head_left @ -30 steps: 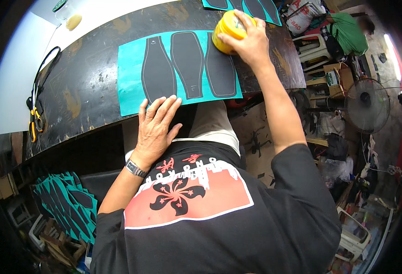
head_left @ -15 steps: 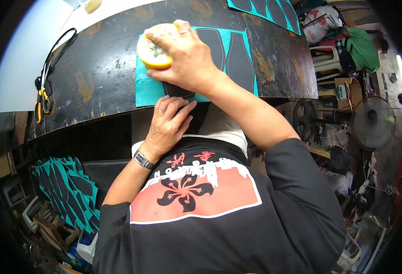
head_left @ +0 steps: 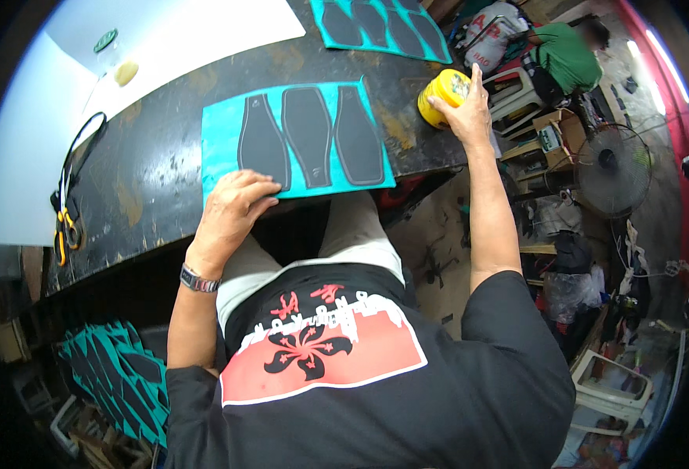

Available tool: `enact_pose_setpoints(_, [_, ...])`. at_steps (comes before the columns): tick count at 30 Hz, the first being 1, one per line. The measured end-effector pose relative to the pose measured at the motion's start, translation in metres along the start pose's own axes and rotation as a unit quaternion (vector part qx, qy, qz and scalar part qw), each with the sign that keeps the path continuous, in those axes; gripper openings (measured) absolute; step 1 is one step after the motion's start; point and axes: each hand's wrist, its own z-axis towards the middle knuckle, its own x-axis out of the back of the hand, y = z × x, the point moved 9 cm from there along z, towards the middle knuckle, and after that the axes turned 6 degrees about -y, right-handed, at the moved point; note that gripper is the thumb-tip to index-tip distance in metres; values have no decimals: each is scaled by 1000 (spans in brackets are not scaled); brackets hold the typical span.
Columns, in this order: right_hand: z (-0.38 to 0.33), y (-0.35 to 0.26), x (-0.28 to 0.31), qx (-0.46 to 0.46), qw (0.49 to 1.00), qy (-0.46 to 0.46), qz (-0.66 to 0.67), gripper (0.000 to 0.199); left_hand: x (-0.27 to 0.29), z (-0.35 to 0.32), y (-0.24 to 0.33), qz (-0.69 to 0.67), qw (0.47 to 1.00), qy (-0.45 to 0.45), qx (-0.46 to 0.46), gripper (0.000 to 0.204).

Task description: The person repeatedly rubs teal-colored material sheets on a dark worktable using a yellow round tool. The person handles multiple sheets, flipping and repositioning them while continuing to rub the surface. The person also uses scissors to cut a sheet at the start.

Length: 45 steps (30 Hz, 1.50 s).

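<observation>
Teal sheet, long axis left-to-right, left hand touching

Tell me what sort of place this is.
Likely a small workshop: a worn black table holds yellow-handled scissors and a teal sheet with dark shapes, and similar sheets are piled at lower left.

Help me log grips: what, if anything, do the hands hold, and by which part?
The right hand spans the yellow jar near its top; whether it grips is unclear. The left hand rests on the teal sheet.
</observation>
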Motion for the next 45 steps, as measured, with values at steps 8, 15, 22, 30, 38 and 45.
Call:
enact_pose_setpoints(8, [-100,-160,9,390,906,-127,104,114,57,32,56,135,976,150,-86,19])
enact_pose_setpoints(15, [-33,-217,-3,404,912,-72,24,44,59,19,65,174,955,224,-85,30])
enact_pose_setpoints(22, [126,-189,48,475,856,192,-72,35,3,-22,-3,121,978,161,63,27])
enact_pose_setpoints(30, [214,-39,-143,59,864,-347,-361,87,-18,-21,-12,161,974,129,90,28])
enact_pose_setpoints(38, [195,-57,-204,33,942,-307,-129,79,-15,-18,-8,158,975,132,88,28])
enact_pose_setpoints(45, [223,-82,-187,174,979,-83,59,95,-7,-18,-11,77,985,149,49,26])
